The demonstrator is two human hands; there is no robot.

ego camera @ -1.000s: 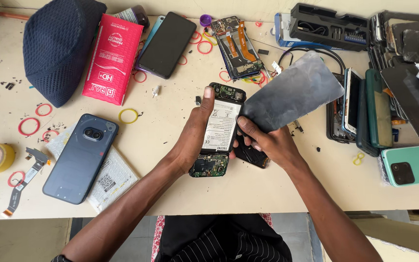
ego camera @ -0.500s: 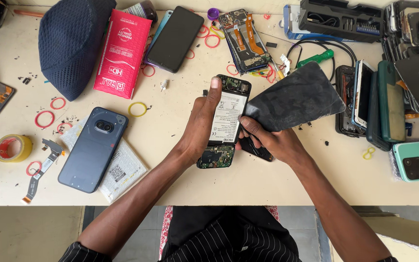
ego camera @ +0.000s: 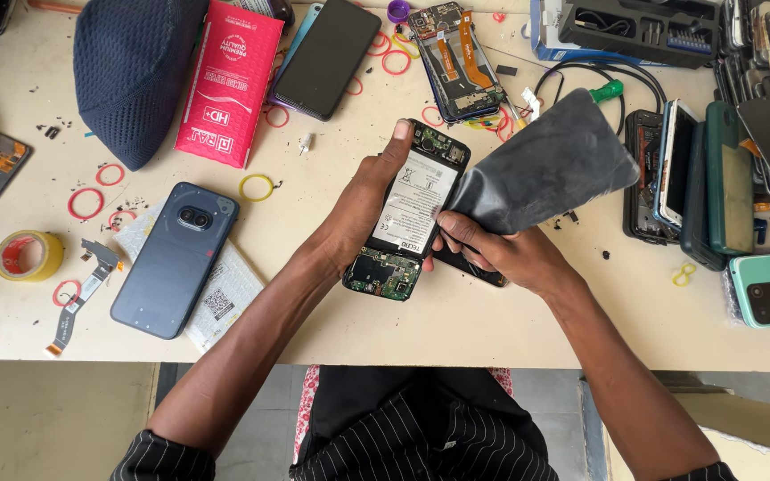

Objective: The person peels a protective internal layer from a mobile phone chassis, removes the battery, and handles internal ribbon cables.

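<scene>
The left hand (ego camera: pixel 358 209) grips an opened phone (ego camera: pixel 409 214), battery and circuit boards exposed, just above the desk (ego camera: pixel 492 330). The right hand (ego camera: pixel 492 254) pinches its dark back cover (ego camera: pixel 545 165), tilted up beside it. A blue phone (ego camera: pixel 174 260) lies left.

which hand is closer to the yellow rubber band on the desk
Left. The left hand, holding the opened phone, sits just right of the yellow rubber band. The right hand is farther off, beyond the phone, gripping the dark back cover.
</scene>
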